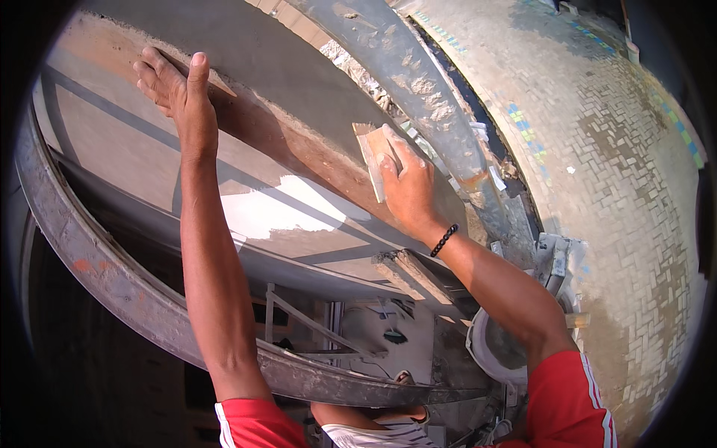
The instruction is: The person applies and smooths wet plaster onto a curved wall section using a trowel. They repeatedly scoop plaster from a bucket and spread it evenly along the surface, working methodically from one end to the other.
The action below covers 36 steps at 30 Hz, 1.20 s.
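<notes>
My left hand (175, 97) lies with fingers stretched against a long brown strip (284, 142), which looks like a wooden board along the lower edge of a grey plastered band (291, 67). Its thumb points up, and no tool shows in it. To the right, my right hand (409, 179) is closed around a small flat wooden piece (369, 155) with grey cement smears. That piece rests near the lower edge of the grey band. My fingertips behind it are partly hidden. A dark beaded bracelet (445, 240) circles my right wrist.
A curved grey metal rail (112, 280) crosses between my body and the wall. A cement-stained beam (418, 82) runs along the far side. A round bucket (478, 351) stands below my right forearm, near two wooden battens (418, 276). Patterned paving (612, 149) lies far below.
</notes>
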Each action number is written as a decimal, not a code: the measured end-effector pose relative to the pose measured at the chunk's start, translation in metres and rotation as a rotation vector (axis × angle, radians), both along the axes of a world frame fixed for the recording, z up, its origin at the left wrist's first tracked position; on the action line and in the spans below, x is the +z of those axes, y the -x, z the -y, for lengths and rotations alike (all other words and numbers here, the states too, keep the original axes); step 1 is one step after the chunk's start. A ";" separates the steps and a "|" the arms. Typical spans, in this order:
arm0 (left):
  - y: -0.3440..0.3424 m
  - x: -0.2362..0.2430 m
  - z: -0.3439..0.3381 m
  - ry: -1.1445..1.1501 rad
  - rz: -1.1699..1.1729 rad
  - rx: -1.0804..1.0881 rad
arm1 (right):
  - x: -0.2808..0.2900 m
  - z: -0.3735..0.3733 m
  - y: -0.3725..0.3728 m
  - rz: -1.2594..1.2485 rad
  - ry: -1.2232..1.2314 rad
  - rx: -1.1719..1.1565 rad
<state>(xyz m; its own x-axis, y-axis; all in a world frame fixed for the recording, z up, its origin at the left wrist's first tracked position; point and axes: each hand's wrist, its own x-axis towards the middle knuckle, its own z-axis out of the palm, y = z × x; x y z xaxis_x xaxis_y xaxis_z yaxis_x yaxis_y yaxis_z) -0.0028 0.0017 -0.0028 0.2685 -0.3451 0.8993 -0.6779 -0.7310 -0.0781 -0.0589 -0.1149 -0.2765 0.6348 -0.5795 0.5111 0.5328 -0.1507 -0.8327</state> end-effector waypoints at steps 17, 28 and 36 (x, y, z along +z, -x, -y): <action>0.004 0.003 0.002 -0.046 0.004 -0.005 | -0.005 0.008 -0.012 -0.163 0.071 -0.064; 0.005 0.004 0.003 -0.046 -0.004 0.011 | 0.014 0.007 -0.010 -0.135 0.057 -0.085; 0.007 0.005 0.008 -0.028 -0.027 -0.004 | 0.036 0.022 -0.024 -0.159 0.053 -0.024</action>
<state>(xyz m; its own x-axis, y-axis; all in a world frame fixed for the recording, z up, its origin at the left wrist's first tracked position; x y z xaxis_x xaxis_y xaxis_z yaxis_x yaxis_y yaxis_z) -0.0097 -0.0066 0.0025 0.2909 -0.3712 0.8818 -0.6827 -0.7263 -0.0805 -0.0348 -0.1370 -0.2408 0.6965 -0.5704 0.4354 0.3908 -0.2073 -0.8968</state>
